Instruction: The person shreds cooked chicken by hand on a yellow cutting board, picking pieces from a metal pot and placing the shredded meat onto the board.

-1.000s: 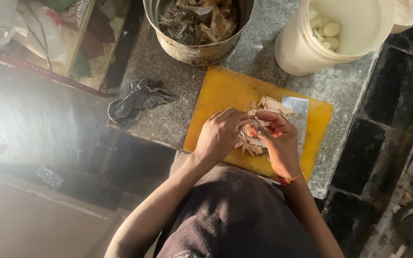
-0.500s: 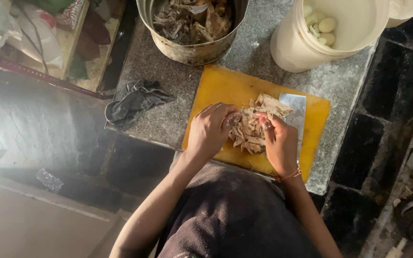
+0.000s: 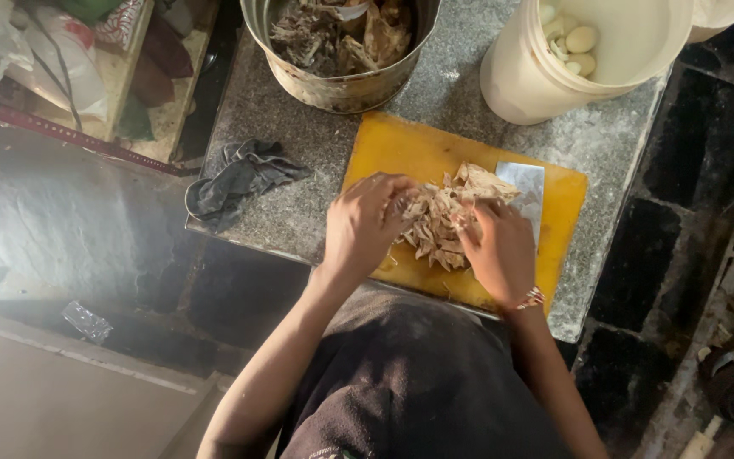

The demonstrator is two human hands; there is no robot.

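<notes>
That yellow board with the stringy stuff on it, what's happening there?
A person has both hands on a pile of pale shredded meat on the yellow cutting board. The left hand and right hand press in from either side. A cleaver blade lies beside the pile. A metal pot and white bucket stand behind.

Orange-yellow cutting board [image 3: 401, 153] under pale beige shredded meat [image 3: 443, 217]; speckled grey granite counter [image 3: 273, 110]. Dark grey rag [image 3: 244, 178] at left. Far: dull silver metal pot [image 3: 341, 85], cream bucket [image 3: 545, 93] holding whitish peeled garlic cloves [image 3: 579, 38].
</notes>
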